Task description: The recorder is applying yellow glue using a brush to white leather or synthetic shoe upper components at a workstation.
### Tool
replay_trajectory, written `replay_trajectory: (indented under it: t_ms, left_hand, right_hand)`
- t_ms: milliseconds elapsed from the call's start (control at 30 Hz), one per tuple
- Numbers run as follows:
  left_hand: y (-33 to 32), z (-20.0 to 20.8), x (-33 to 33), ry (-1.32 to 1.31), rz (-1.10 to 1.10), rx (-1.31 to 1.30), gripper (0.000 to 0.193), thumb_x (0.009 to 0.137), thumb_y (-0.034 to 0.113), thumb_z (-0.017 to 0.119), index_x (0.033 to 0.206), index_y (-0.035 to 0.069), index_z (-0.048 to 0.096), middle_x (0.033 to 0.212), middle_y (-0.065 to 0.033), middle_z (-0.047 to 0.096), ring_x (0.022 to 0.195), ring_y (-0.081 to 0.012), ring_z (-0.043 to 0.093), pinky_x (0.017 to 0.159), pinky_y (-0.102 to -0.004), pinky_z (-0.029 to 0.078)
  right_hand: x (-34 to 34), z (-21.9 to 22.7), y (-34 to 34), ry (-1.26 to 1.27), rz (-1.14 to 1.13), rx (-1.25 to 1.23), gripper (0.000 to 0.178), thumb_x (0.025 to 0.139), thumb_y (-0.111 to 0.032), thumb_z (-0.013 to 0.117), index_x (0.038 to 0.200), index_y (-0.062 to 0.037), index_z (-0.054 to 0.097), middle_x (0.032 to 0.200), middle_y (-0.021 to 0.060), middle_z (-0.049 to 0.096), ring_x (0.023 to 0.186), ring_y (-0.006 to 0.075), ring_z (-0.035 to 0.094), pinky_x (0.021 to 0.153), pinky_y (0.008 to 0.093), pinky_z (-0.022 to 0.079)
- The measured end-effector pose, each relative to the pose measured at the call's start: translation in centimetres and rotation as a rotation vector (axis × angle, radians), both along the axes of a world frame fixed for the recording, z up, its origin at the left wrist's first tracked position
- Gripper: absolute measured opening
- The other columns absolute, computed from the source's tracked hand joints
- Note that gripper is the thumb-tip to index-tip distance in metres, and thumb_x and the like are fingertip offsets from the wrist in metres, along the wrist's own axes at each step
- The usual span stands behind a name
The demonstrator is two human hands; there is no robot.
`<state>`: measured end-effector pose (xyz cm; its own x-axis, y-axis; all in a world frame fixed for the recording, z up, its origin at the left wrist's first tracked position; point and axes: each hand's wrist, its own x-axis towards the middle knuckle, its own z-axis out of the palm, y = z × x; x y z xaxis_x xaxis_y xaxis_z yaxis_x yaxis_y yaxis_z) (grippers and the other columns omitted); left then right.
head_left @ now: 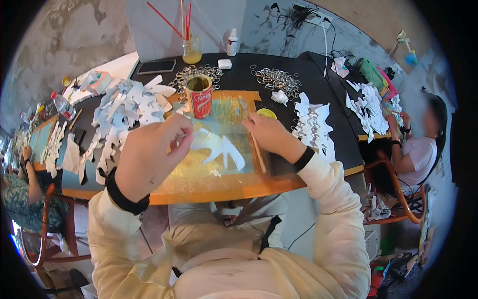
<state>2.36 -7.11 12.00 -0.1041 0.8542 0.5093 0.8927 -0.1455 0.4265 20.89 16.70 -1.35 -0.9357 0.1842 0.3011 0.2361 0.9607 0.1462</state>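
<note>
My left hand pinches the left end of a white cut-out piece with pointed prongs, over a glue-stained work mat. At the mat's right side my right hand has its fingers closed on a slim brush, whose head points away from me. A red open-topped can with yellowish residue inside stands upright at the mat's far side. Just beyond my right hand lies a round yellow lid.
White cut-outs are heaped at left; more, with metal rings, lie at right. Behind are ring piles, a jar with red sticks, a white bottle and a phone. Co-workers sit at both sides.
</note>
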Motion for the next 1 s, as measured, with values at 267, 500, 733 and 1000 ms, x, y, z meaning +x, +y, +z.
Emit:
replay_trajectory:
  t_ms: [267, 500, 733, 1000]
  left_hand:
    - [5.0, 3.3, -2.9, -0.651, -0.165, 0.069, 0.011, 0.086, 0.004, 0.06, 0.095, 0.001, 0.055, 0.083, -0.0028, 0.062, 0.077, -0.0072, 0.061, 0.059, -0.0187, 0.045]
    - [6.6, 4.0, -3.4, -0.732, -0.247, 0.222, 0.014, 0.087, 0.007, 0.061, 0.097, 0.0, 0.054, 0.088, -0.0046, 0.063, 0.08, -0.0075, 0.061, 0.06, -0.0181, 0.045]
    - [8.0, 3.4, -4.1, -0.579, -0.102, 0.291, 0.013, 0.084, 0.005, 0.064, 0.093, 0.0, 0.056, 0.085, -0.0025, 0.065, 0.072, -0.0046, 0.059, 0.054, -0.0163, 0.042]
    - [8.3, 3.2, -5.3, -0.496, 0.018, 0.315, 0.012, 0.086, 0.004, 0.062, 0.095, 0.001, 0.055, 0.081, -0.0002, 0.062, 0.069, -0.0026, 0.053, 0.056, -0.0151, 0.037]
  right_hand:
    - [-0.6, 9.8, 0.0, 0.306, -0.039, -0.903, 0.035, 0.093, -0.019, 0.049, 0.126, -0.0053, 0.049, 0.116, 0.0153, 0.057, 0.101, 0.0259, 0.06, 0.085, 0.0331, 0.047]
    - [-4.7, 15.3, -1.0, 0.648, 0.321, -0.533, 0.069, 0.067, -0.037, 0.078, 0.125, -0.0096, 0.052, 0.119, 0.0113, 0.057, 0.121, 0.0272, 0.047, 0.109, 0.0418, 0.024]
    - [-5.0, 16.3, 1.1, 0.559, 0.105, -0.397, 0.039, 0.062, -0.03, 0.081, 0.081, -0.0051, 0.057, 0.079, 0.0064, 0.057, 0.083, 0.0269, 0.054, 0.084, 0.0386, 0.042]
    - [-3.9, 16.6, 1.4, 0.7, 0.075, -0.505, 0.024, 0.069, -0.012, 0.077, 0.08, -0.0031, 0.058, 0.07, 0.0066, 0.057, 0.064, 0.019, 0.055, 0.06, 0.0272, 0.042]
